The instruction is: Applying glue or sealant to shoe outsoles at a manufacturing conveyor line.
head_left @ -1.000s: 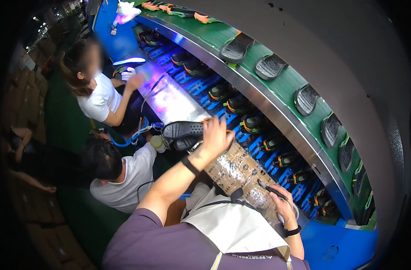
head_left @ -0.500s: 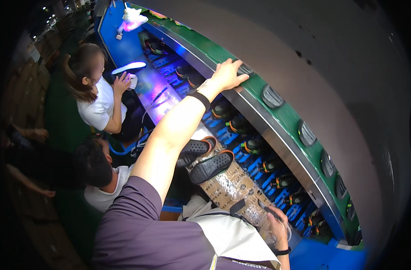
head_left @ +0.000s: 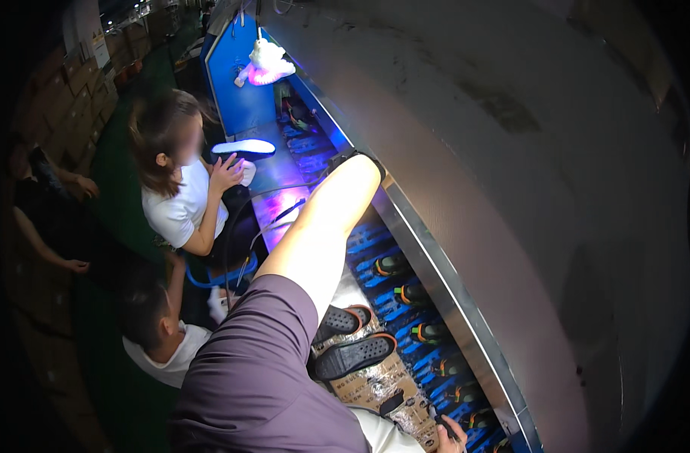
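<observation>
My left arm reaches up and across to the metal rail (head_left: 428,234). A dark band circles the wrist; the hand beyond it is hidden, so its fingers do not show. At the lower edge my right hand (head_left: 452,436) is closed on a slim dark tool (head_left: 435,414), whose kind I cannot make out. Left of that hand, a small black piece (head_left: 391,402) lies on a printed cardboard surface under clear wrap (head_left: 360,389). Farther up on it rest two black shoe soles with perforated ends and orange edging: a nearer sole (head_left: 356,357) and a farther sole (head_left: 337,323), partly behind my arm.
Inside the machine, several dark shoes with orange and green trim, such as one shoe (head_left: 429,333), sit along blue slats. At left, a person (head_left: 179,181) holds a white sole (head_left: 244,147) near a wrapped lamp (head_left: 265,60). Another person (head_left: 160,325) sits nearer.
My view has shifted, and the green strip with its dark pads is out of sight. My left hand, earlier seen on that strip, is now hidden. My right hand sits lower in the picture.
</observation>
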